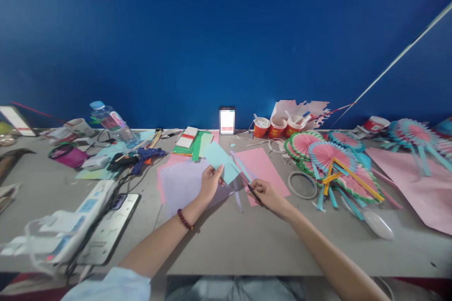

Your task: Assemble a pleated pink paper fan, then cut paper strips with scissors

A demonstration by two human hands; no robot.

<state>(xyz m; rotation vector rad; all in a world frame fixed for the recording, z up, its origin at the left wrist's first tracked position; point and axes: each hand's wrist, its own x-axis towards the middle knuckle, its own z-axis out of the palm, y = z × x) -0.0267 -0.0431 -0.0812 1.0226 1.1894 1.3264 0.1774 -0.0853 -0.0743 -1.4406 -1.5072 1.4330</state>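
My left hand (211, 182) pinches a light teal sheet of paper (221, 160) and holds it up above the grey table (226, 244). My right hand (267, 194) is closed around black-handled scissors (251, 189) whose blades reach up into the teal sheet. A thin teal strip (244, 169) hangs off the sheet beside the blades. Under the hands lie a lavender sheet (181, 183) and a pink sheet (263, 169). A red bead bracelet sits on my left wrist.
Pleated pink-and-teal paper fans (328, 160) and a tape ring (302, 184) lie to the right. Red paper cups (277, 127) and a phone (227, 120) stand at the back. Left: a blue glue gun (146, 156), water bottle (113, 122), power strips (70, 230).
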